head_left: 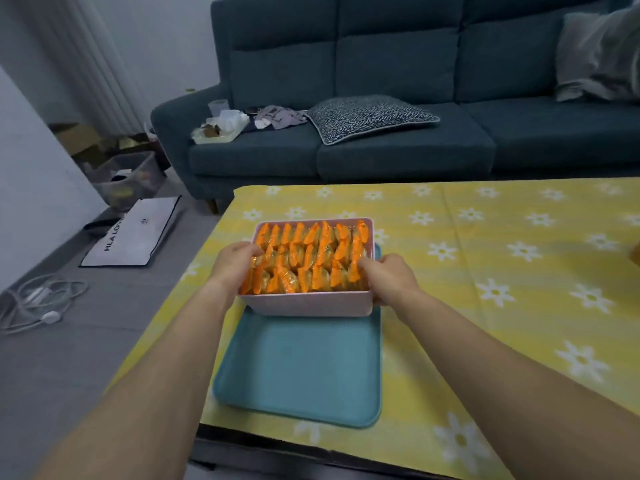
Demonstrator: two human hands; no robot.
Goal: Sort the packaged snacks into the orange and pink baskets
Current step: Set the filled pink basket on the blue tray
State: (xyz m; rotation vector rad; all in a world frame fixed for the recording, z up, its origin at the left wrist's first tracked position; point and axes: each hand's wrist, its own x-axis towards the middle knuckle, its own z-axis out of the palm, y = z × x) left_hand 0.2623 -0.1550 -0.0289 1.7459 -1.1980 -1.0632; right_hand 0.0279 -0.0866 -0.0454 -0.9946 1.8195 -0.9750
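Observation:
A pink basket [308, 304] sits over the far end of a teal tray [301, 368]. It is packed with several rows of orange-wrapped snack packs [308, 258] standing on edge. My left hand [235, 261] grips the basket's left rim, fingers over the edge onto the packs. My right hand [388, 277] holds the right rim the same way. Whether the basket rests on the tray or is lifted off it I cannot tell. An orange shape [635, 254] shows at the right edge of the frame.
The tray lies near the front left of a table with a yellow flowered cloth [485, 271]. A dark teal sofa [381, 133] with a patterned cushion and clutter stands behind it. Boxes, a bag and cables lie on the floor to the left.

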